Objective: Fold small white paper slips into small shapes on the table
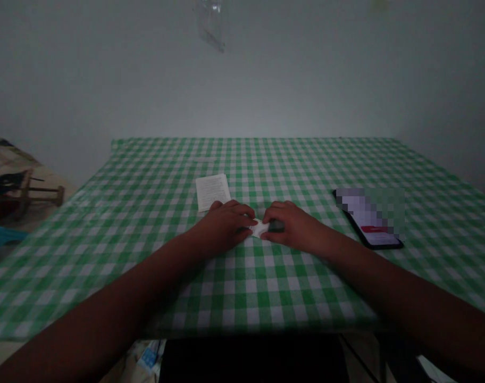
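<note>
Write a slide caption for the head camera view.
On a green checked cloth, the left hand and right hand meet over a small white piece; printed slip behind, phone to the right.

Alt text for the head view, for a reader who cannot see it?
The left hand and right hand meet over a small white piece, holding it on a green checked tablecloth. A printed paper slip lies just beyond the left hand; a lit phone lies to the right.
</note>
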A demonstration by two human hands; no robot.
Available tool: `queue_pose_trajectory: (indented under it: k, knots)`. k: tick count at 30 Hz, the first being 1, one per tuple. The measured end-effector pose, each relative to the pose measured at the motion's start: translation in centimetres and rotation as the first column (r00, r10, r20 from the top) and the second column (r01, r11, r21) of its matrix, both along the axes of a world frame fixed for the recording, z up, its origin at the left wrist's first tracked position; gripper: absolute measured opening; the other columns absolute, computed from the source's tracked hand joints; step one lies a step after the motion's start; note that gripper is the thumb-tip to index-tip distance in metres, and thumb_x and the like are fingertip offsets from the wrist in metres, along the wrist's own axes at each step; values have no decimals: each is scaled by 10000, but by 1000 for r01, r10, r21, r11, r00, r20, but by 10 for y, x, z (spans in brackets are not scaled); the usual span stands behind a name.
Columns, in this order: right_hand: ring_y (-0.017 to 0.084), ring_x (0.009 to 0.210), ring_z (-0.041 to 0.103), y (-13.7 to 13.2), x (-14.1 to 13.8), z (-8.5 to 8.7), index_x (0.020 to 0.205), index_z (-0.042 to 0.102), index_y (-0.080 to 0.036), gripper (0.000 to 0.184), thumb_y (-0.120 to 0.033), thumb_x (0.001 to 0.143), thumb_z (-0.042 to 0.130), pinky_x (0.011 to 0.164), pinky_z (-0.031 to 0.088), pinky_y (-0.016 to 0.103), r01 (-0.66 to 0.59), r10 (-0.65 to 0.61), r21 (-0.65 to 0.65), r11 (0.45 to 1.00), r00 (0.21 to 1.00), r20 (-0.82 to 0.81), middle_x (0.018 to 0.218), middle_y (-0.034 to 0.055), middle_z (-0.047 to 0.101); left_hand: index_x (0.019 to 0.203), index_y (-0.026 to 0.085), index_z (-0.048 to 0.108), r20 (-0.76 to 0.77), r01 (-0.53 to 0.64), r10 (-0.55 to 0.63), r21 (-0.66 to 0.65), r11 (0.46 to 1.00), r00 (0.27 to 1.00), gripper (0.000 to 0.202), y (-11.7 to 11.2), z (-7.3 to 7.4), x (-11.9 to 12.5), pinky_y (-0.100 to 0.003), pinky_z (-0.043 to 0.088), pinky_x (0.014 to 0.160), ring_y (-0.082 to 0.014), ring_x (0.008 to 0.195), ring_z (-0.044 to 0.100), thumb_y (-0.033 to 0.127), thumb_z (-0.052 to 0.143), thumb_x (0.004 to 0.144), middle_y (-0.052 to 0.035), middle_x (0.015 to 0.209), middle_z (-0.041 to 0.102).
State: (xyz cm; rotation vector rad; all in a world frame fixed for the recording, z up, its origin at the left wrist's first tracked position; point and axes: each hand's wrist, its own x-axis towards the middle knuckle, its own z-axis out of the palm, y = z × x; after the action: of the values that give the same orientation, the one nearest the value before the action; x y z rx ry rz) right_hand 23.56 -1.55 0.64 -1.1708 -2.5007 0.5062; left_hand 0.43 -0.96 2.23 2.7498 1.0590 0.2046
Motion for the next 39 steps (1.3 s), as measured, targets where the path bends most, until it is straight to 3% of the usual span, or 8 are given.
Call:
queue_pose_trajectory:
  k: [5,8,13,18,22,32,39]
  knots:
    - [205,1012,588,1,6,6,1001,658,-221,226,-294,807,749,938,424,370,-40,37,-49,998,998,-59,1008,28,664,1160,286,673,5,8,-8,-38,999,1000,276,-2,7,-1,-400,324,866,-242,1157,533,229,580,906,-13,1268,646]
    - [189,981,600,-1,6,10,1023,686,-231,157,-286,877,668,949,416,375,-59,56,-31,998,996,-66,981,25,677,1132,276,686,42,34,-32,-55,998,999,269,-3,10,-1,-411,321,898,-234,1125,542,244,612,875,-15,1218,658]
    - [236,968,578,-7,1,14,1039,733,-249,247,-420,935,587,903,423,420,17,-20,42,999,997,76,987,60,683,1044,269,718,91,64,-57,-76,995,994,211,-4,11,2,-395,334,880,-217,1044,557,238,588,882,-17,1108,681]
    - [271,1005,536,-12,-5,9,1033,736,-251,283,-471,914,604,880,425,433,88,-104,118,989,984,143,1042,76,672,925,245,726,114,-24,34,-81,996,993,137,-4,5,9,-379,327,844,-210,1008,561,290,598,909,-14,1024,686]
    - [280,1021,525,-14,-7,7,1062,720,-251,300,-483,900,619,866,432,434,105,-125,128,986,979,161,1049,75,667,951,255,718,108,-62,74,-103,993,991,112,-4,3,10,-375,319,837,-218,1041,557,295,664,861,-4,1063,685]
    - [321,1086,520,-17,-1,14,1141,696,-281,299,-412,875,662,791,453,440,62,-87,114,992,970,229,1172,73,662,1086,275,682,80,31,-23,-101,994,997,261,-5,7,-1,-407,300,877,-238,1073,539,301,668,826,-12,1174,660]
    - [369,1264,439,-14,-1,13,1189,675,-291,284,-293,958,511,944,380,571,26,-74,185,982,964,255,1325,32,634,938,225,701,83,32,-30,-24,999,996,128,-6,1,6,-390,318,833,-220,978,553,275,602,872,-21,1003,669]
